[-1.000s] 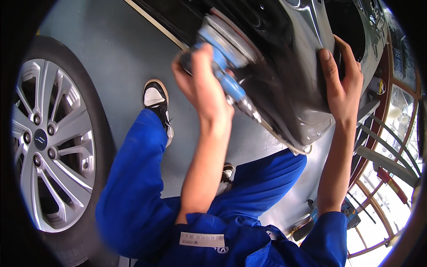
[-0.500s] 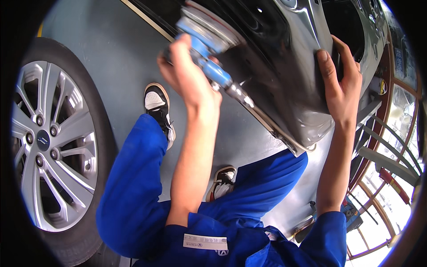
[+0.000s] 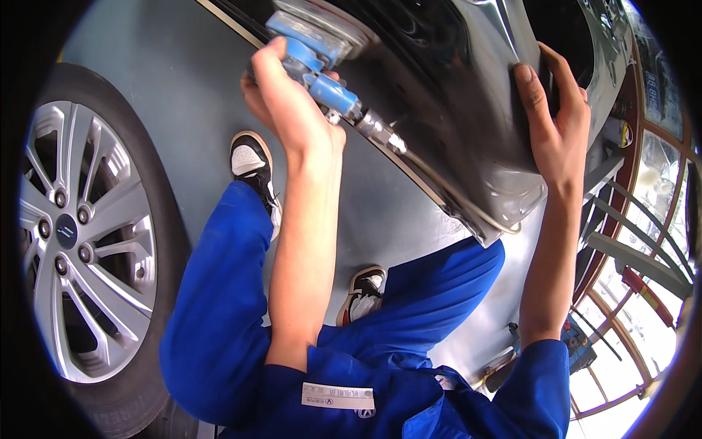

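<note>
My left hand is wrapped round a blue air sander. The sander's round pad is up at the dark, glossy car door panel; the exact contact is hard to see. A metal coupling joins the tool to a thin air hose, which runs along the panel's lower edge and curls at its corner. On the right, my right hand grips the panel by an edge, thumb on the dull grey face and fingers over the side by an opening. Its fingertips are partly hidden.
A silver alloy wheel with a black tyre stands close on my left. Both my shoes are on the grey floor below the panel. Grey metal stand bars and tall framed windows lie at the right.
My left hand has carried the sander a little to the left and up along the panel. The right hand keeps its hold, shifting only slightly in view.
</note>
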Demonstrator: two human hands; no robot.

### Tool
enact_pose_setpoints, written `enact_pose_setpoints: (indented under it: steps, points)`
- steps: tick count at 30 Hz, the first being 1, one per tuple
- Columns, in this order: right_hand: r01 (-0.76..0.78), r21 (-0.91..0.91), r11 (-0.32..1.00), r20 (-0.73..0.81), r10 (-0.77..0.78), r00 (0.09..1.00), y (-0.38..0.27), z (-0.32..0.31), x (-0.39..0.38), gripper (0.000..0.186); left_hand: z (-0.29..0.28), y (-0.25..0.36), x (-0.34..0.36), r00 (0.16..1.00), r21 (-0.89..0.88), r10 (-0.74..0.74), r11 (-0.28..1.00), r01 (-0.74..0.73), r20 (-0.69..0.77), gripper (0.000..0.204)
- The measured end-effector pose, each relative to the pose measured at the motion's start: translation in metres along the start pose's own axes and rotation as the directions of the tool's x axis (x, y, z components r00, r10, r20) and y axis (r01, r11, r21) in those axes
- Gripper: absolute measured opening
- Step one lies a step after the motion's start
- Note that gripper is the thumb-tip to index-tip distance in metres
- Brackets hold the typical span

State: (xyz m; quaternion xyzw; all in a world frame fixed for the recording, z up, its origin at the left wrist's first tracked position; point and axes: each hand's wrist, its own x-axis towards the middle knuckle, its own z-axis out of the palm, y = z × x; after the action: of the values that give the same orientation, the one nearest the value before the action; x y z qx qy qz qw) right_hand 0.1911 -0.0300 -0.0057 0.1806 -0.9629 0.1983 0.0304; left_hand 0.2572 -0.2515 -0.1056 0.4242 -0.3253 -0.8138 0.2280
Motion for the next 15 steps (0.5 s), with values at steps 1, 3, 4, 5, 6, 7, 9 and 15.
enact_pose_setpoints:
  steps: [1,3,4,5,6,7,9,15]
  points:
    - [0.007,0.008,1.000,0.008,-0.007,1.000,0.002,0.000,-0.002,0.052,0.000,-0.005,-0.011,1.000,-0.007,-0.004,1.000,0.004,-0.024,0.046]
    - [0.044,-0.033,0.998,-0.015,-0.044,0.999,0.005,-0.002,-0.002,0.052,0.006,-0.016,-0.044,0.999,-0.002,-0.028,1.000,0.028,-0.042,0.042]
    - [0.061,-0.044,0.997,-0.017,-0.062,0.998,0.004,-0.002,-0.003,0.052,0.000,-0.025,-0.053,0.999,-0.012,-0.037,0.999,0.037,-0.018,0.041]
    - [0.061,-0.042,0.997,-0.020,-0.062,0.998,0.004,-0.001,-0.002,0.052,-0.002,-0.028,-0.051,0.999,-0.022,-0.038,0.999,0.038,-0.022,0.042]
    - [0.061,-0.037,0.997,-0.019,-0.062,0.998,0.003,-0.001,-0.002,0.052,-0.001,-0.028,-0.047,0.999,-0.032,-0.039,0.999,0.038,-0.025,0.042]
    - [0.060,-0.032,0.998,-0.018,-0.061,0.998,0.000,0.000,-0.002,0.052,-0.001,-0.022,-0.035,0.999,-0.021,-0.037,0.999,0.036,-0.032,0.044]
    - [0.061,-0.026,0.998,-0.013,-0.061,0.998,0.002,-0.001,-0.002,0.052,0.005,-0.005,-0.016,0.997,0.016,-0.014,1.000,0.015,-0.073,0.049]
    - [0.049,-0.027,0.998,0.002,-0.049,0.999,0.003,-0.002,-0.001,0.053,0.003,-0.020,-0.055,0.999,0.008,0.032,0.999,-0.032,0.001,0.046]
